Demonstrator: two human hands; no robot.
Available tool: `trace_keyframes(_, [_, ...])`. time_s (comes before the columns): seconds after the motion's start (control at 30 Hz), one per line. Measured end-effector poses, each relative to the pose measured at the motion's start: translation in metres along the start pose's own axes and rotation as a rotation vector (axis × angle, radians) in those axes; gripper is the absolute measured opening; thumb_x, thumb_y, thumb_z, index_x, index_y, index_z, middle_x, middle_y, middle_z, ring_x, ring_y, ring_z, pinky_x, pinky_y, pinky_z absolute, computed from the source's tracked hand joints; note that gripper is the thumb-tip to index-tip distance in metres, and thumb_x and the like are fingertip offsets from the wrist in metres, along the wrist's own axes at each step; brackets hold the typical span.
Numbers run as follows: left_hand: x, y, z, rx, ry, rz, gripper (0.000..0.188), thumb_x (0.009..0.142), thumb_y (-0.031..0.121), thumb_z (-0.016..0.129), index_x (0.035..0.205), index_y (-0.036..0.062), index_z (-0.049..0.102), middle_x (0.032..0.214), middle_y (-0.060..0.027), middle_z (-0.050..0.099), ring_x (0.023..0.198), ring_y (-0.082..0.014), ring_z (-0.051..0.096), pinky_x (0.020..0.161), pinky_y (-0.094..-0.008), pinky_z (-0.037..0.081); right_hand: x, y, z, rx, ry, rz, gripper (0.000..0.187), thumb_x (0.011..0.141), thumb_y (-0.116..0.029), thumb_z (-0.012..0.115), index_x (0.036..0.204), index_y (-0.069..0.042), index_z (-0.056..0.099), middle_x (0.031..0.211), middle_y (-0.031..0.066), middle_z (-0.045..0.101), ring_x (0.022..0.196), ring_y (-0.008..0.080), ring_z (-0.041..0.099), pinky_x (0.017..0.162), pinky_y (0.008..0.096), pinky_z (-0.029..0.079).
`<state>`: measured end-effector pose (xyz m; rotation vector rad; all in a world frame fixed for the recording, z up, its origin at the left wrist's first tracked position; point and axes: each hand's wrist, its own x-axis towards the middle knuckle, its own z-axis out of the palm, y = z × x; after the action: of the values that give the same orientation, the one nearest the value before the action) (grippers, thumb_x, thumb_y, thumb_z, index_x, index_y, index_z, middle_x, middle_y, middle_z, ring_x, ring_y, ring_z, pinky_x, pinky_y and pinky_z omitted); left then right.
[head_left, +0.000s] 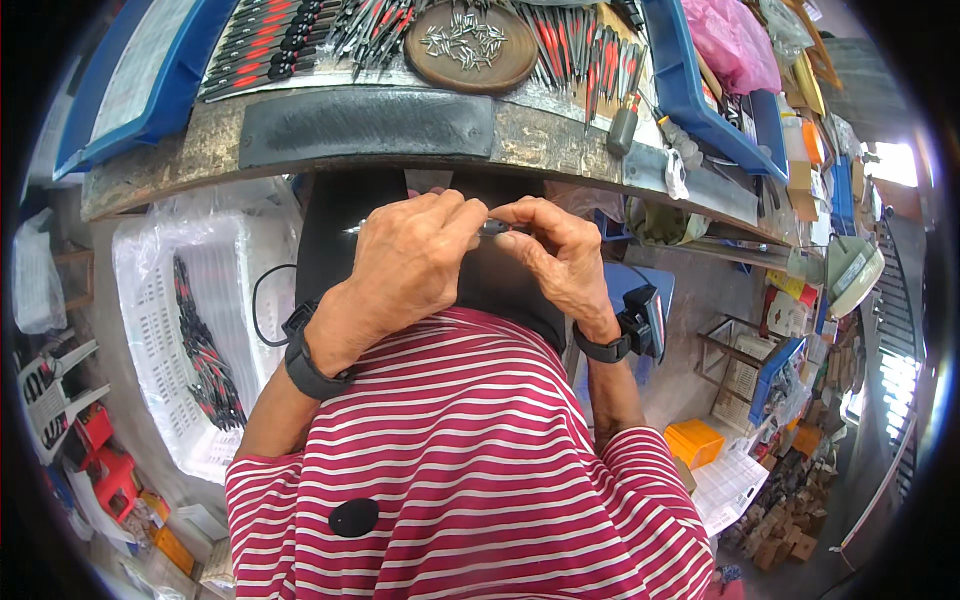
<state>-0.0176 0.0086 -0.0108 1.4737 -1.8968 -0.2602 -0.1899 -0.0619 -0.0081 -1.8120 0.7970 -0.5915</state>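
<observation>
My left hand (418, 245) is closed round a slim pen-like tool, most of which is hidden by the fingers. Its pointed silver tip (352, 230) sticks out on the left of that hand. Between the two hands shows the tool's dark end (492, 227), pinched by the thumb and fingers of my right hand (553, 245). Both hands are above my lap, just below the bench edge. On the bench, a round brown dish (470, 78) holds many small silver pointed pieces (465, 42). Red and black slim parts (272, 45) lie in rows left of it.
The worn wooden bench (545, 135) has a dark strip along its front. Blue trays (160, 85) flank it. More red and black parts (565, 45) and a dark-handled screwdriver (623, 128) lie at right. A white basket (165, 345) with finished-looking slim tools (205, 350) stands low left.
</observation>
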Motion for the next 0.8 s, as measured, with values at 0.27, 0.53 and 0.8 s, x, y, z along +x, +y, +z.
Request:
trace_keyframes(0.27, [-0.0035, 0.0013, -0.0046, -0.107, -0.114, -0.084, 0.019, 0.07, 0.001, 0.064, 0.087, -0.0008, 0.057, 0.078, -0.0144, 0.06, 0.071, -0.032, 0.061, 0.061, -0.0378, 0.047, -0.0009, -0.0008, 0.0008, -0.152, -0.049, -0.156, 0.015, 0.076, 0.001, 0.063, 0.091, 0.003, 0.06, 0.077, 0.0145, 0.061, 0.064, 0.028, 0.061, 0.056, 0.0334, 0.045])
trace_keyframes(0.53, [-0.0053, 0.0024, -0.0008, -0.134, -0.112, -0.102, 0.02, 0.068, -0.001, 0.065, 0.087, -0.0005, 0.057, 0.077, -0.0135, 0.061, 0.072, -0.0309, 0.061, 0.061, -0.0384, 0.047, 0.0011, -0.0028, -0.0054, -0.279, -0.111, -0.225, 0.016, 0.072, 0.001, 0.064, 0.087, 0.003, 0.059, 0.075, 0.0163, 0.06, 0.063, 0.0339, 0.059, 0.055, 0.037, 0.045])
trace_keyframes(0.8, [-0.01, 0.0043, 0.0031, -0.092, -0.142, -0.097, 0.021, 0.068, 0.0, 0.066, 0.088, -0.0005, 0.057, 0.076, -0.0126, 0.059, 0.071, -0.0294, 0.061, 0.06, -0.0375, 0.046, 0.0015, 0.0018, -0.0068, -0.296, -0.139, -0.263, 0.013, 0.074, 0.001, 0.063, 0.086, 0.004, 0.06, 0.072, 0.0152, 0.059, 0.058, 0.0295, 0.059, 0.052, 0.0339, 0.044])
